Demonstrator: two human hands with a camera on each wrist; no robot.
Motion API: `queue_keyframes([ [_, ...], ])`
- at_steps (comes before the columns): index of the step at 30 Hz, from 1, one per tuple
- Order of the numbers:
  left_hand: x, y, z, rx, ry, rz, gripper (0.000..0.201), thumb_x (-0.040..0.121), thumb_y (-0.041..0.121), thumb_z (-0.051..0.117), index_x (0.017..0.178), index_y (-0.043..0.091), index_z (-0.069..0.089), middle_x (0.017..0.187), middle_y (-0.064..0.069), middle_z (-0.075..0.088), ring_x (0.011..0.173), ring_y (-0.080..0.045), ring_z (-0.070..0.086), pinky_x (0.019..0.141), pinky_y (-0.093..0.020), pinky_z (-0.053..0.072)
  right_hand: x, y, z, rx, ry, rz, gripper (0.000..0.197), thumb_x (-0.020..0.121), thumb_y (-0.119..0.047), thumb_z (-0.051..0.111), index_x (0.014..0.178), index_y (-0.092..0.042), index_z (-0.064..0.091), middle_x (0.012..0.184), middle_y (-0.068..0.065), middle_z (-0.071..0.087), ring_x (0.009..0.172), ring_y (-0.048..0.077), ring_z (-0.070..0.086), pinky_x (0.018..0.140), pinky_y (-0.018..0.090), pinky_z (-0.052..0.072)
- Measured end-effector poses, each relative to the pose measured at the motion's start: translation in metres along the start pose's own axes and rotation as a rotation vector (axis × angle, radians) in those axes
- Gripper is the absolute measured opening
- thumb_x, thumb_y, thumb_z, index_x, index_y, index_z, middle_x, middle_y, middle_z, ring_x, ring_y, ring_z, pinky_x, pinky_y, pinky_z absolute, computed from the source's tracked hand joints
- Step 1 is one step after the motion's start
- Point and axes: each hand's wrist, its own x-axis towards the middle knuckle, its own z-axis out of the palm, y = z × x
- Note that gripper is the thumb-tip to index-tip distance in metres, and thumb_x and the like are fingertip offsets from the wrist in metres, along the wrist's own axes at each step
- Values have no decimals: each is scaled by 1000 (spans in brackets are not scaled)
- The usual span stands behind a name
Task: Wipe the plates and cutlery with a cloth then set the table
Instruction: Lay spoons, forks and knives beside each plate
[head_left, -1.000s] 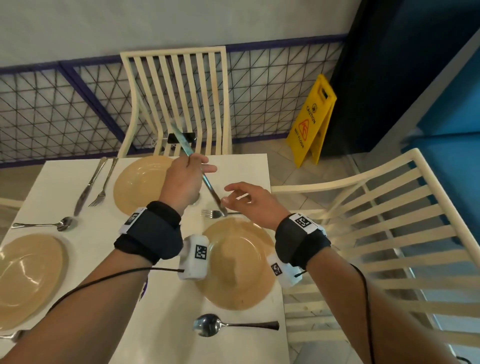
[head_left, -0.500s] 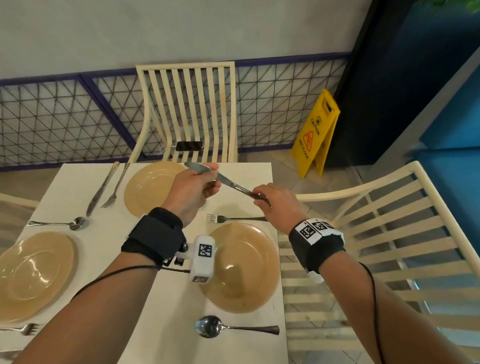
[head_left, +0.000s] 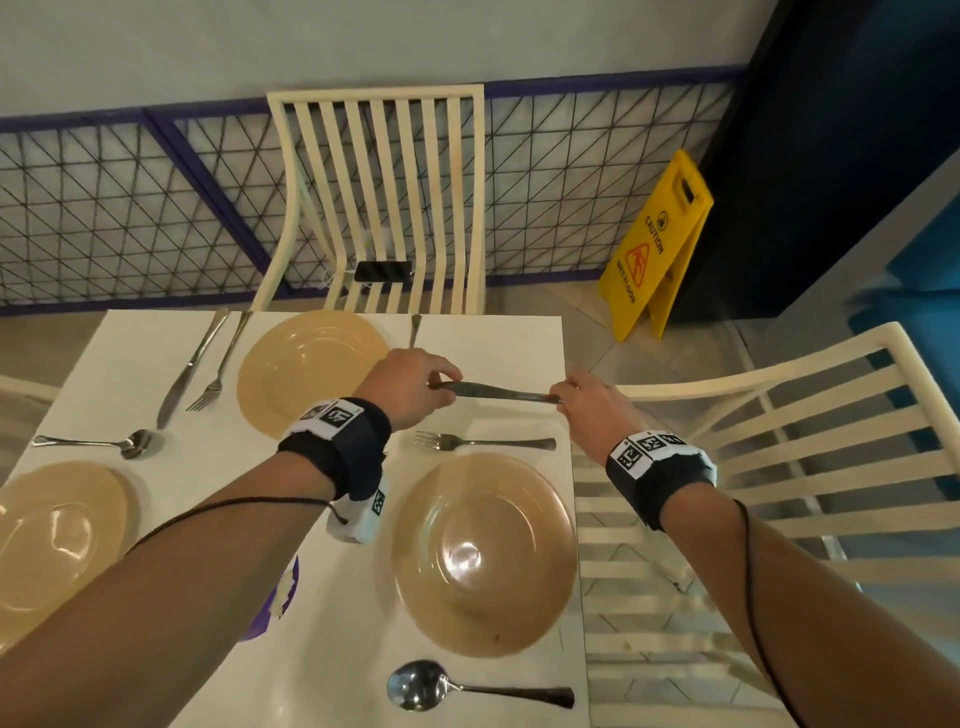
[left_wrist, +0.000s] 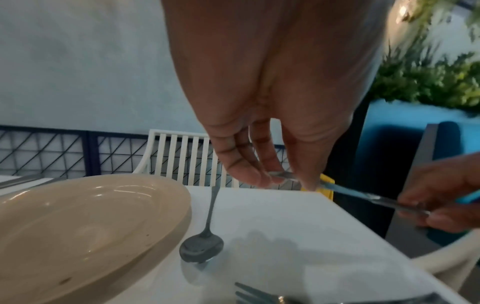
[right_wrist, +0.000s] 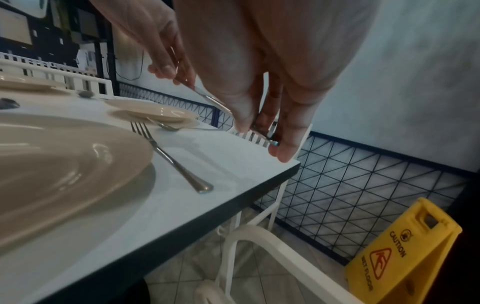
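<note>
I am pinching knife (head_left: 493, 391) in both grips | left hand (head_left: 410, 387) on blade, right hand (head_left: 592, 402) on handle | hovering above worktop (head_left: 498, 343), beyond fork (head_left: 483, 443)

Yellow wet-floor sign (head_left: 655, 244) on tiled floor beside mesh fence (head_left: 130, 208); black phone (head_left: 383, 270) on cream chair (head_left: 379, 171).

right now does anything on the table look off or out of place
Mostly tidy. The near plate overhangs the table's right edge, and a purple scrap lies half hidden under the left forearm; what it is, I cannot tell.
</note>
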Motion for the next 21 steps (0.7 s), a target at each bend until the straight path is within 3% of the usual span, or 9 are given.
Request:
queue_keyframes([
  [5,32,-12,25,253,-74,85,32,100,34,57,131,29,63,122,-4,62,112,-27,56,94,-39,46,20,13,21,-23,-41,10,23,97,-9,54,117,-13,65,111,6,54,98,25,59,74,31,47],
  [10,52,-24,45,414,-156,160,29,101,33,52,128,28,60,113,-3,63,103,-26,58,81,-36,46,28,19,36,-76,-87,2,28,96,-8,53,121,-15,64,117,6,55,113,26,51,82,37,52],
  [13,58,-29,51,467,-174,194,28,99,33,53,125,29,60,107,0,63,100,-23,58,76,-34,44,29,18,42,-95,-73,-1,26,96,-9,56,119,-15,66,116,5,56,111,25,51,77,35,52],
  [17,62,-31,54,544,-187,209,30,98,35,54,127,30,60,111,-1,65,105,-24,58,78,-38,48,28,17,44,-80,-51,-18,21,96,-13,59,115,-16,68,111,4,54,104,23,51,74,32,52],
  [21,64,-30,57,575,-187,213,29,97,34,54,124,29,64,109,0,64,103,-24,58,78,-38,49,30,16,45,-78,-58,-25,22,98,-14,55,115,-17,69,110,4,56,104,24,51,77,35,56],
])
